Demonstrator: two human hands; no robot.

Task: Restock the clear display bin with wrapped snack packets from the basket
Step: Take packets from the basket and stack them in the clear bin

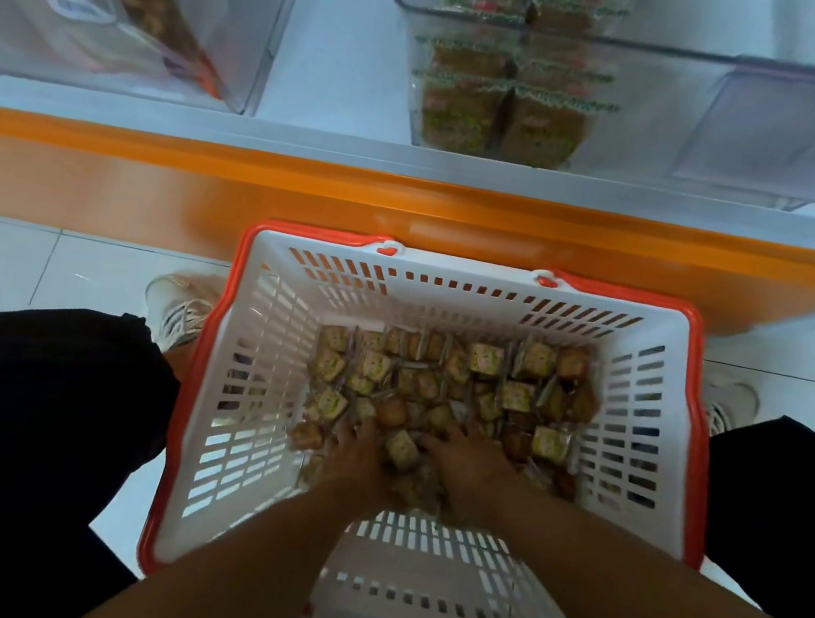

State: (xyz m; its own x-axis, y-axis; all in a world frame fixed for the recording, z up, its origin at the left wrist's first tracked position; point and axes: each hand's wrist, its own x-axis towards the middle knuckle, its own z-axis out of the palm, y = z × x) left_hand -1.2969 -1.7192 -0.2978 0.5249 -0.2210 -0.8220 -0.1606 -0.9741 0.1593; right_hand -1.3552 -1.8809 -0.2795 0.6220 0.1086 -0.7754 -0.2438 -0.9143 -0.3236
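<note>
Head view: my left hand point(357, 450) and right hand point(465, 464) dig into snack packets point(441, 391) at the basket point(249, 391) near edge; grip unclear. Overfilled handfuls could spill short of the display bin point(639, 106).

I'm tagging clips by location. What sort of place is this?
Probably a shop's snack aisle: clear display bin of stacked packets on an orange-edged shelf, and a shopping basket of wrapped snacks.

Both the left hand point(357, 450) and the right hand point(465, 464) are sunk among the wrapped snack packets point(484, 359) in the white basket point(256, 340) with the orange rim. Whether anything is gripped cannot be told. Above, stacked packets are seen in the clear display bin point(680, 111) on the shelf point(342, 41).
</note>
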